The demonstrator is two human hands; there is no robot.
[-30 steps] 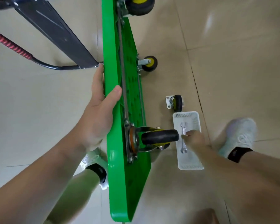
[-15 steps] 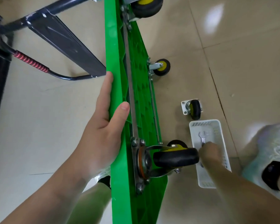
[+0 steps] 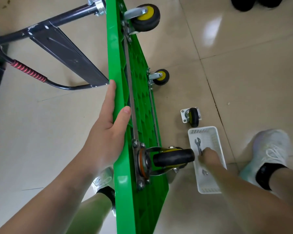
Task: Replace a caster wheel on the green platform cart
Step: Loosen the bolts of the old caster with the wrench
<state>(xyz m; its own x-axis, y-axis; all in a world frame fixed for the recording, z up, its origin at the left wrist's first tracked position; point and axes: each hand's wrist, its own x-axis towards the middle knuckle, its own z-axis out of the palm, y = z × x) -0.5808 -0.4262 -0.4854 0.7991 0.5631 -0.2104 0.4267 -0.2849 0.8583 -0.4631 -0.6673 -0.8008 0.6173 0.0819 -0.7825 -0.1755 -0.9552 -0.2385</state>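
Left grip (image 3: 107, 132) holds one cart (image 3: 118, 56), right grip (image 3: 208, 154) one wrench (image 3: 197, 143)

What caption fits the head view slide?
Left hand holds the cart on edge; right hand grips a wrench in the basket, loose caster beside it.

Bare forearms (image 3: 46, 191) — white lace-up sneakers (image 3: 271, 149) over black ankle socks (image 3: 265, 174).

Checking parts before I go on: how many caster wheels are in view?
4. Three bolted to the green cart: far caster, middle caster, near caster. One loose caster on the floor beyond the white basket. A fifth may hide behind the near one.
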